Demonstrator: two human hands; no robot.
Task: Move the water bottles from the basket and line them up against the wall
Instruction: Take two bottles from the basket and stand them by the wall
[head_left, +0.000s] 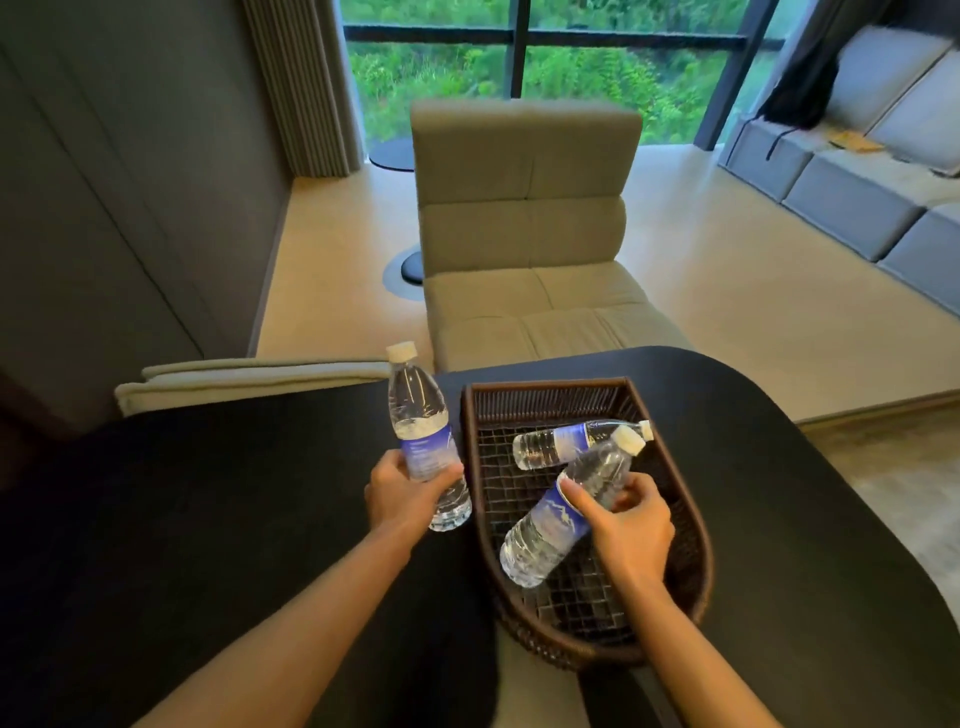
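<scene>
A dark wicker basket (470, 467) sits on the black table (208, 493). My left hand (402, 493) grips a clear water bottle (418, 410) with a blue label, held nearly upright just left of the basket. My right hand (631, 525) is closed around a second bottle (545, 535), tilted over the basket with its white cap pointing up and right. A third bottle (561, 441) lies on its side on the basket floor toward the far end.
A beige lounge chair (524, 223) stands beyond the table's far edge. A grey wall (104, 208) runs along the left. A grey sofa (857, 171) lines the right side, with a window behind.
</scene>
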